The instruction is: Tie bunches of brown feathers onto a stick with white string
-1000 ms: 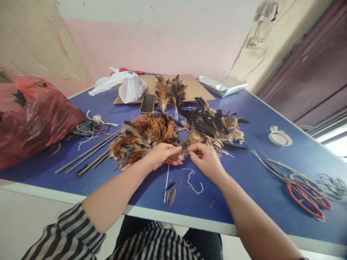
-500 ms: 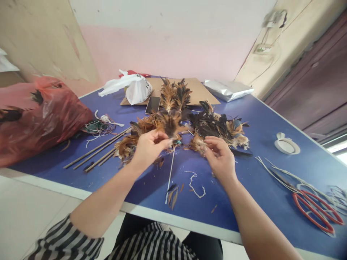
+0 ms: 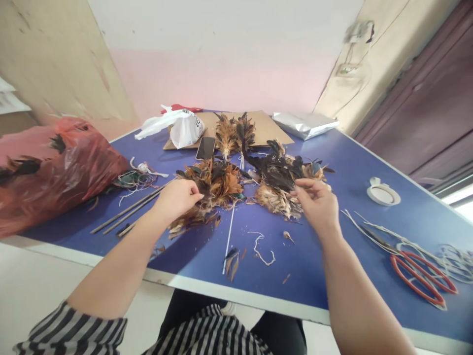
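Observation:
My left hand (image 3: 179, 201) is at the near left side of a pile of orange-brown and black feathers (image 3: 225, 182). Its thumb and fingers are drawn together, and what they may pinch is hidden among the feathers. Over the right edge of a second pile, of black and pale tan feathers (image 3: 277, 172), is my right hand (image 3: 320, 204). There the thumb and forefinger come close together; anything between them is too small to make out. Two upright-looking feather bunches (image 3: 226, 133) lie farther back on a sheet of brown cardboard (image 3: 271, 128).
At left bulges a red plastic bag (image 3: 74, 167) beside thin sticks (image 3: 129, 212) and tangled string (image 3: 138, 177). A phone (image 3: 206, 148), white bag (image 3: 186, 129) and silver packet (image 3: 306, 124) are behind. Red-handled scissors (image 3: 421, 276) and a tape roll (image 3: 384, 194) lie right.
The brown feather bunch formerly in my left hand is no longer held up. That hand has moved left, over the left pile. My right hand has shifted right. The view has shifted slightly.

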The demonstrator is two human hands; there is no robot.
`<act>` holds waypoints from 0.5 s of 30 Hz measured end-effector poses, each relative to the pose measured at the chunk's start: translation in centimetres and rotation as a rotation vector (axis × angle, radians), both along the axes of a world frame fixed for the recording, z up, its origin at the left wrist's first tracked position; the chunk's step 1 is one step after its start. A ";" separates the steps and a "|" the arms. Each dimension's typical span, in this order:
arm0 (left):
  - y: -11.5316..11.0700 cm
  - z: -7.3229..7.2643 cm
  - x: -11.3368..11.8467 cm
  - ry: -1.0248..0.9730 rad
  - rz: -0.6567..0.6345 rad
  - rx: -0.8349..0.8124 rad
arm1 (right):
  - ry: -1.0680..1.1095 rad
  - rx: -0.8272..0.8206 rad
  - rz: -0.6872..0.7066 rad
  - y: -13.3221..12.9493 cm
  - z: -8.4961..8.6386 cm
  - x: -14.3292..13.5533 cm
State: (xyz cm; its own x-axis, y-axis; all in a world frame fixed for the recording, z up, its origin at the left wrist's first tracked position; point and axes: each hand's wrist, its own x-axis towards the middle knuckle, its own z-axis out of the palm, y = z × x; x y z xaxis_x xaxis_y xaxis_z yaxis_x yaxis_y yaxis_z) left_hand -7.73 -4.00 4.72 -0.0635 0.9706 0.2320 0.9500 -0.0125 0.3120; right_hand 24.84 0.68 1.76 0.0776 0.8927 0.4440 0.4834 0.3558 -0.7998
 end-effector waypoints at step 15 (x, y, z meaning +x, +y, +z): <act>-0.7 0.0 12.2 -0.914 -0.501 -0.326 | -0.554 -0.215 -0.037 2.1 -1.3 3.2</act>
State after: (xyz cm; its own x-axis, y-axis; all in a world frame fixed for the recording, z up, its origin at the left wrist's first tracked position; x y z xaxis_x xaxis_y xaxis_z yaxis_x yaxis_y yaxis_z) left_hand 4.46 -4.72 4.67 0.3382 0.9407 0.0250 0.2679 -0.1217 0.9557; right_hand 28.06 2.77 0.42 -0.0817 0.9680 0.2371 0.8583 0.1893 -0.4770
